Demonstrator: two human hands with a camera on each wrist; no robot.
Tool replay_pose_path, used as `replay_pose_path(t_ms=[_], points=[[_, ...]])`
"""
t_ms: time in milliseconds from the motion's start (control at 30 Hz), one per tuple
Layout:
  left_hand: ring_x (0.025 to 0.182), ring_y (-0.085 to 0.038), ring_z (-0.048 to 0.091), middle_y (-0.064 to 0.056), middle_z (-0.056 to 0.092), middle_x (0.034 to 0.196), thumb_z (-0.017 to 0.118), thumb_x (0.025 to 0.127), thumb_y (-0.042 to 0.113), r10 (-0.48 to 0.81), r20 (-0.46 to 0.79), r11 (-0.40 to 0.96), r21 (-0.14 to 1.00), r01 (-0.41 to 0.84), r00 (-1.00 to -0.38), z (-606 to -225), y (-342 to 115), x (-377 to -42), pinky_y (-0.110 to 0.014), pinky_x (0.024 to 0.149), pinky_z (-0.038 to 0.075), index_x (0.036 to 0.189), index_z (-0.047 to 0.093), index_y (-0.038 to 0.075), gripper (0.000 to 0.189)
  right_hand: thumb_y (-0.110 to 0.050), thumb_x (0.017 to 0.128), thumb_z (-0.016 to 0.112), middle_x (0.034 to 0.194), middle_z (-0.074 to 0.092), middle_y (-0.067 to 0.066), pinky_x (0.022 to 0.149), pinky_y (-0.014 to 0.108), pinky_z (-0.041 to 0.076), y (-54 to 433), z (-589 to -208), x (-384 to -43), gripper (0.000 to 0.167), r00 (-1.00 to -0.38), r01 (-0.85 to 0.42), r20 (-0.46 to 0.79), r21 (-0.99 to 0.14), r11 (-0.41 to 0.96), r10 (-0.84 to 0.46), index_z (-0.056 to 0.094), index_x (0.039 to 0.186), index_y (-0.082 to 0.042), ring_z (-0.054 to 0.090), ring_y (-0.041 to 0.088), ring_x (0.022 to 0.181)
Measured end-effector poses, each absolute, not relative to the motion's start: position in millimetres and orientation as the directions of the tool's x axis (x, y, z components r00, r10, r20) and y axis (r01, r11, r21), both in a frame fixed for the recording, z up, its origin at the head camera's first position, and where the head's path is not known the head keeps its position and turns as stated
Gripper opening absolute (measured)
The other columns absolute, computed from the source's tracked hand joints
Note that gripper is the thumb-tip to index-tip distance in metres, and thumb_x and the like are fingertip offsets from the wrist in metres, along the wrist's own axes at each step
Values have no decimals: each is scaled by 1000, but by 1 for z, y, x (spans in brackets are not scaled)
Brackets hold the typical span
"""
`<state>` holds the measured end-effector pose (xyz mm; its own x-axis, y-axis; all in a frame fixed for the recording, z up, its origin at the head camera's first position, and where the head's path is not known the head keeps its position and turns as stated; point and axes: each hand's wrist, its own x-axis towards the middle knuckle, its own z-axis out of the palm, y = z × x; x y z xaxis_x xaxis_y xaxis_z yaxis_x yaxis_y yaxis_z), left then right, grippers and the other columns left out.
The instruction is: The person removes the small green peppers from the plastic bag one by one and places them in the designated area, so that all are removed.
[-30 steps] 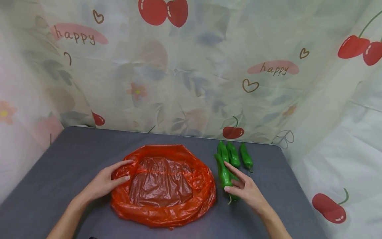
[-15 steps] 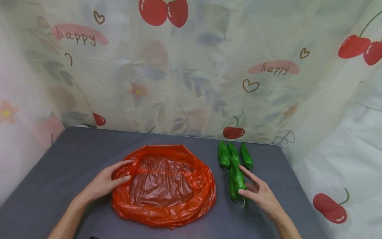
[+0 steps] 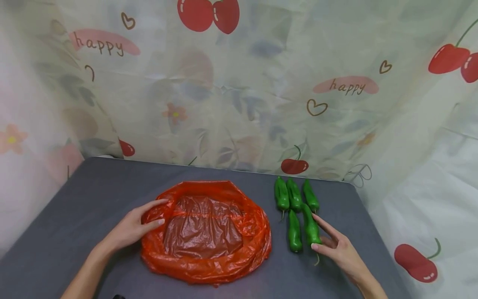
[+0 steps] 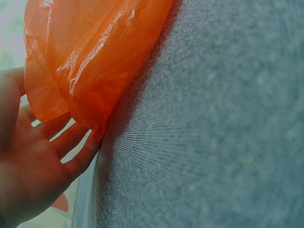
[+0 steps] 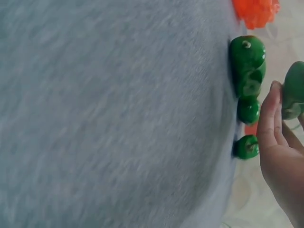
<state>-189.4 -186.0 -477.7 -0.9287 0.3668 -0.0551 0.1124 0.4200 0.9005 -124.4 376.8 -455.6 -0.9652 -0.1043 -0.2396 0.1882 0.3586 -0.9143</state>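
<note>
A red plastic bag [image 3: 205, 265] lies spread wide on the dark table, its rim turned outward. My left hand [image 3: 128, 226] rests against the bag's left side, fingers fairly straight; in the left wrist view, the fingers [image 4: 78, 137] are spread against the bag's wall. With thumb and fingers my right hand [image 3: 337, 249] pinches a green pepper [image 3: 310, 226], stem toward me. The right wrist view shows this pepper [image 5: 294, 88] held above the table. Another green pepper [image 3: 294, 232] lies just left of it. Part of the held pepper is cut off in that view.
Three more green peppers [image 3: 281, 195] lie in a row near the table's back edge. A printed curtain [image 3: 239, 104] hangs behind and around the grey table [image 3: 112, 178]. A small dark object [image 3: 118, 297] shows at the bottom edge.
My right hand has carried the held pepper rightward, from beside the bag to the right of the front pepper, now fully uncovered. The left hand stays at the bag; the view shifted slightly.
</note>
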Motion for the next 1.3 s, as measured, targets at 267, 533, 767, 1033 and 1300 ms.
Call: replay_pose_path(t_ms=[267,533,767,1033,1300], points=[[75,-21,69,-29,49,139,67,97,26,376,-62,409,907,105,-925,-477,-186,-190,-32,68,57,151,42,14,61,-18,89,76,161,23,11,86,33,51,385,-463,-122,82,-955,213,-270,-910,355,-120,30,158,-22,66,21,104],[76,-20,69,-28,50,139,67,97,27,371,-67,421,901,103,-926,-478,-186,-188,-31,70,56,151,43,15,61,-21,86,78,145,45,16,82,32,51,389,-471,-125,84,-951,236,-293,-890,390,-95,33,156,-25,67,25,97],[82,-20,69,-28,49,140,67,97,26,369,-56,422,900,114,-928,-479,-186,-186,-30,71,56,150,43,14,60,-24,87,79,137,55,20,82,31,50,390,-476,-130,83,-953,231,-292,-869,437,-78,33,156,-25,68,22,98],[77,-20,69,-27,50,138,67,96,30,366,-76,449,887,105,-928,-475,-185,-192,-31,69,56,150,43,15,61,-28,84,81,100,70,15,63,27,43,393,-480,-135,82,-959,223,-281,-822,524,-32,38,154,-24,60,14,72],[75,-21,69,-29,47,140,67,97,29,371,-75,442,891,105,-926,-476,-185,-191,-32,67,57,150,42,14,61,-26,80,84,70,63,8,54,28,41,394,-484,-138,84,-968,207,-249,-772,601,14,41,153,-24,50,16,59]])
